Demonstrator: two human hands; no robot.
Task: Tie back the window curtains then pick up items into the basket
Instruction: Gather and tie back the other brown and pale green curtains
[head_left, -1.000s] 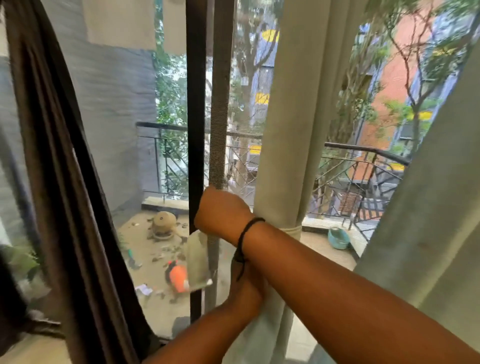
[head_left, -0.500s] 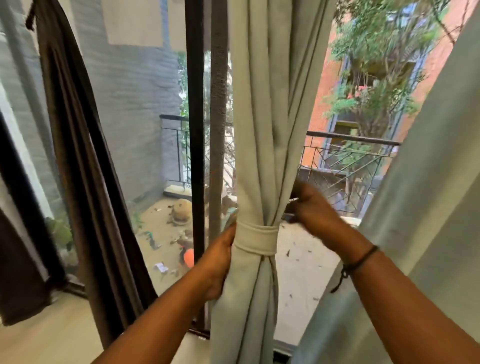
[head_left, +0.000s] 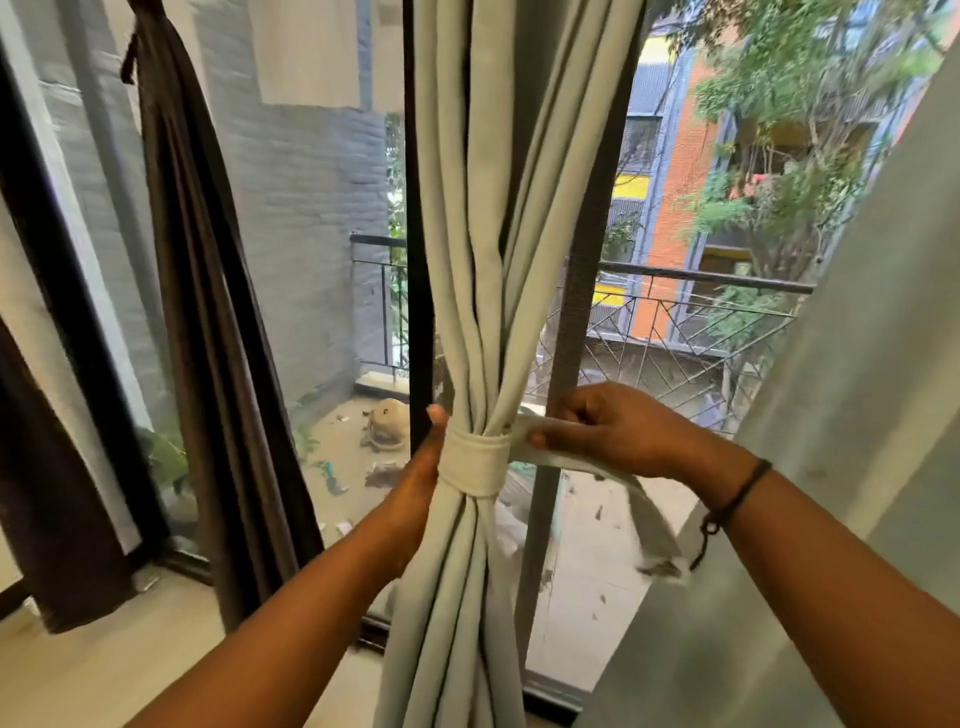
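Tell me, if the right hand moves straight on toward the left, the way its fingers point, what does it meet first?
Most likely the gathered pale curtain at its tie band. The right hand holds the band's loose end close beside it, though the exact depth is unclear.

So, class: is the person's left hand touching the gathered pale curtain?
Touching. The head view shows the left hand pressed against the gathered curtain beside the tie band, thumb up along the fabric.
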